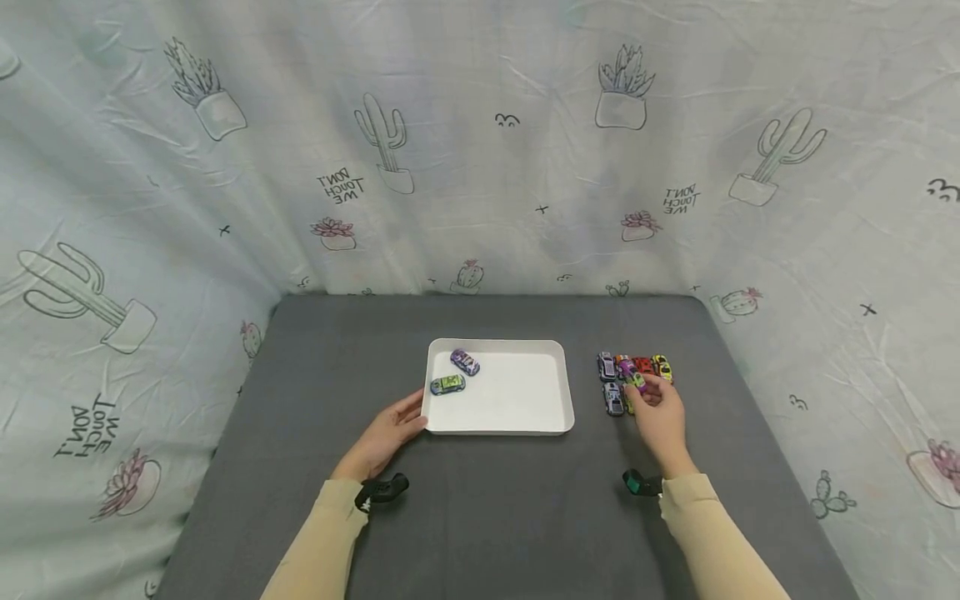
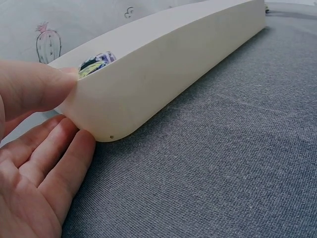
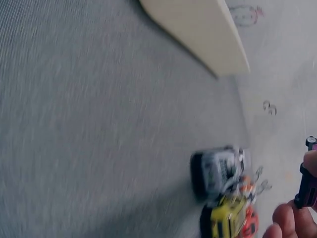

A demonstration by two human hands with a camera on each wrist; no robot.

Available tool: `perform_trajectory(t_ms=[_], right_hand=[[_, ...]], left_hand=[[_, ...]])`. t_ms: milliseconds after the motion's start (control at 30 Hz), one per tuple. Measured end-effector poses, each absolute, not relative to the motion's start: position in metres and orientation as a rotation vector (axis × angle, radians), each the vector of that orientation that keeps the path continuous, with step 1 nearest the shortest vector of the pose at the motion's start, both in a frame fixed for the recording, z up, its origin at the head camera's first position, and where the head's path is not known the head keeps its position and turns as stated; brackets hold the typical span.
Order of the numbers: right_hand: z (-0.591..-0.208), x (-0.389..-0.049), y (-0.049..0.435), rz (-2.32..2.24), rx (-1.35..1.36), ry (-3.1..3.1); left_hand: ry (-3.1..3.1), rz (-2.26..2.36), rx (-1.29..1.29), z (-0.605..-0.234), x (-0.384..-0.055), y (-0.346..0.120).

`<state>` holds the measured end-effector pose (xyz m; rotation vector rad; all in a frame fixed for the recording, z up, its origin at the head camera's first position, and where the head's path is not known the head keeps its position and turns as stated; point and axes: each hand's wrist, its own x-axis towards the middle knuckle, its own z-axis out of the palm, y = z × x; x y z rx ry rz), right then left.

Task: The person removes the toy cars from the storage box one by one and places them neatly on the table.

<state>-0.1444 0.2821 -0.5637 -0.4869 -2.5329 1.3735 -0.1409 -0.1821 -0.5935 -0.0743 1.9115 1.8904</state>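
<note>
My left hand (image 1: 384,435) grips the near left corner of a white tray (image 1: 517,387). In the left wrist view its thumb lies at the tray's rim and the fingers (image 2: 67,168) reach the bottom edge. A purple toy car (image 1: 465,362) and a green toy car (image 1: 447,384) sit at the tray's left end. To the right of the tray, my right hand (image 1: 663,421) pinches a purple-and-green toy car (image 1: 636,381) above a group of toy cars. The right wrist view catches only part of that car's dark, wheeled underside (image 3: 308,186) at its edge.
On the grey table (image 1: 495,517), the group includes a grey-and-purple toy car (image 1: 607,367), a grey-white one (image 1: 613,398), a red one (image 1: 643,365) and a yellow one (image 1: 662,367). My right hand partly hides a yellow car (image 3: 228,216). A patterned curtain (image 1: 480,167) surrounds the table.
</note>
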Motion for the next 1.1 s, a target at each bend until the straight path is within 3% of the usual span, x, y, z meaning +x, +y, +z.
perform_trajectory(t_ms=[433, 1100], right_hand=[[-0.579, -0.136, 0.311, 1.38, -0.749, -2.443], [-0.587, -0.132, 0.314, 1.282, -0.866, -2.57]], left_hand=[[1.906, 1.881, -0.029, -0.597, -0.14, -0.184], [1.902, 1.888, -0.028, -0.595, -0.14, -0.185]])
